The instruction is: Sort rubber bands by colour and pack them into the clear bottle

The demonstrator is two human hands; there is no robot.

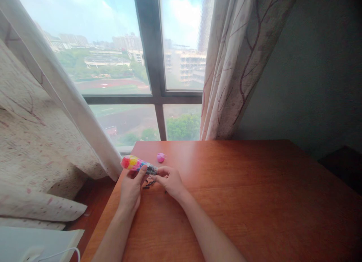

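A clear bottle-shaped container [135, 164] lies tilted on its side above the table, its bands of small pieces running from red and yellow through pink and blue to black. My left hand [132, 186] is wrapped round it from below, thumb on top. At the black end, my right hand [171, 182] has its fingers closed in a pinch; what they grip is hidden. Below the hands, several small black pieces [146, 187] lie scattered on the tabletop. A round pink piece [161, 157], perhaps a lid, rests just beyond the container.
The brown wooden table [240, 201] reaches to the window [158, 99]. Patterned curtains [237, 58] hang on both sides. At the lower left stands a white surface [42, 243] with a white cable [66, 250]. The table's left edge runs close to my left arm.
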